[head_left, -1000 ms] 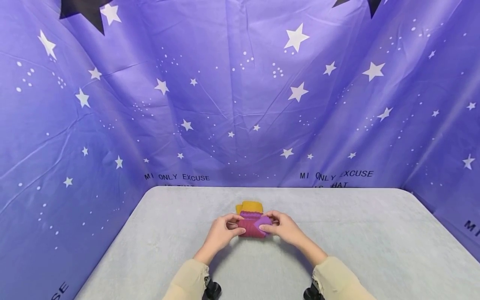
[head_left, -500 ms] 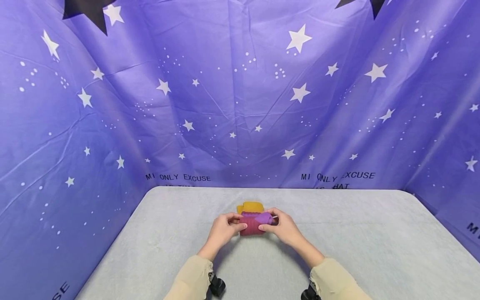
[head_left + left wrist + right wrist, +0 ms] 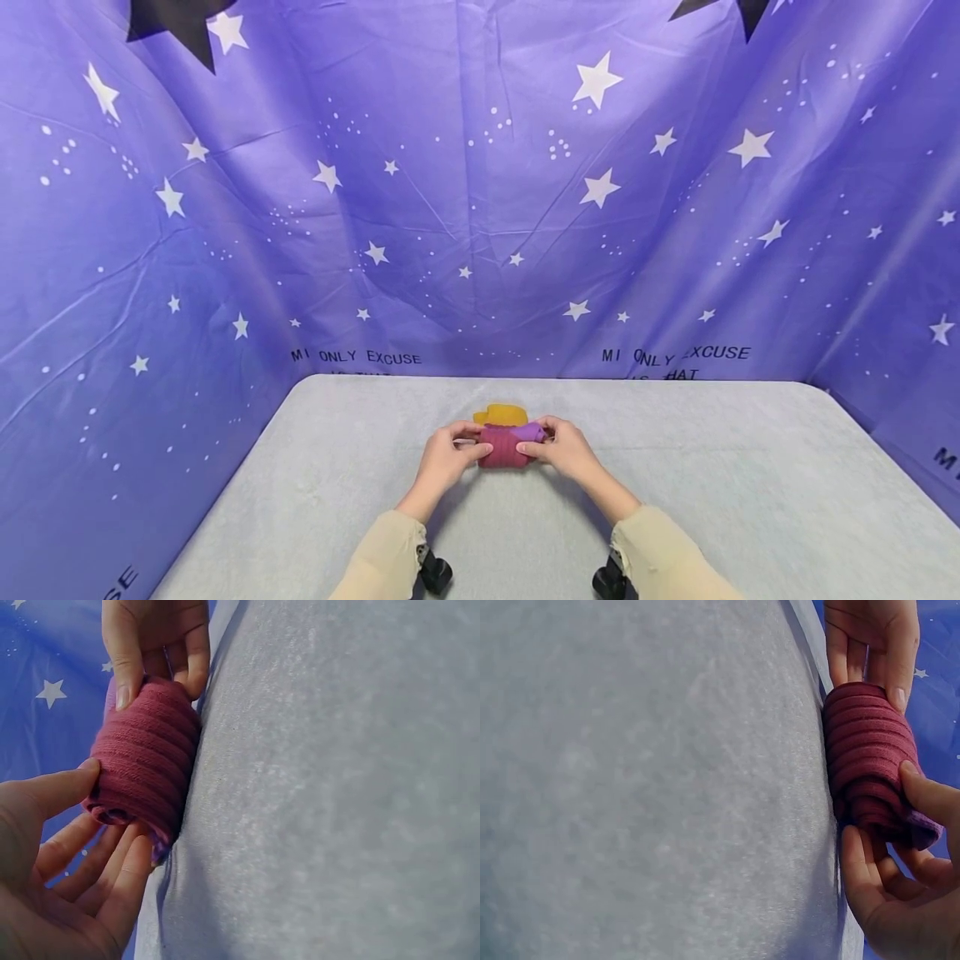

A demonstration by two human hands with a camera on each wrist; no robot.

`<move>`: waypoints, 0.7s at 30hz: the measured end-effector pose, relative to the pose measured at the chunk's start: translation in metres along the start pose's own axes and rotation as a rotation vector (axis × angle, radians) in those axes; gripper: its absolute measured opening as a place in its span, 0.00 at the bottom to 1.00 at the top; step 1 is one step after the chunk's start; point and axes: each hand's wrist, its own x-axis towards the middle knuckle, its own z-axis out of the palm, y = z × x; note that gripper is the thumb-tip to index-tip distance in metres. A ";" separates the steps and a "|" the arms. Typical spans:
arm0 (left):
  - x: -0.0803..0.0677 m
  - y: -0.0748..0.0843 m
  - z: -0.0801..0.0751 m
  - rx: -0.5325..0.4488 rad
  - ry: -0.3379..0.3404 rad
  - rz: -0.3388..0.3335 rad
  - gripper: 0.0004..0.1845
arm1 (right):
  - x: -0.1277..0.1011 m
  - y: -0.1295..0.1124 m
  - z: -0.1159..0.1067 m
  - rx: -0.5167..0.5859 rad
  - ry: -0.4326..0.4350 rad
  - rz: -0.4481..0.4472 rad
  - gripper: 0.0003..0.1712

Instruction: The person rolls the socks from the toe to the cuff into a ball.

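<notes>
Both hands are on a rolled sock (image 3: 504, 447) at the middle of the table, the left hand (image 3: 444, 457) pinching one end, the right hand (image 3: 564, 450) pinching the other, thumbs on top and fingers curled underneath; the roll is maroon ribbed knit, thick and soft, a fat cylinder with ridges running around it; a purple patch (image 3: 531, 431) shows at the right end, and a mustard-yellow cuff (image 3: 501, 413) lies flat just behind the roll, touching it; the wrist views show the roll resting on the table; the table cover (image 3: 735, 483) is pale grey, fuzzy like fleece, with rounded corners; beige sleeves (image 3: 378, 554) reach to the wrists; all around hangs a purple backdrop (image 3: 480, 208), creased, scattered with white stars and dots; black lettering on it reads "MI ONLY EXCUSE", printed twice.
</notes>
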 end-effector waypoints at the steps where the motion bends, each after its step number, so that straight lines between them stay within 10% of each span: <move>1: 0.000 -0.001 0.000 -0.013 0.000 0.015 0.17 | 0.001 0.000 0.000 0.014 -0.003 0.009 0.23; 11: 0.001 -0.003 0.002 0.007 0.023 0.096 0.14 | 0.003 -0.001 0.001 -0.015 0.127 -0.130 0.33; 21: 0.007 -0.008 0.002 0.049 0.057 0.069 0.14 | -0.005 -0.005 0.005 -0.311 0.211 -0.478 0.12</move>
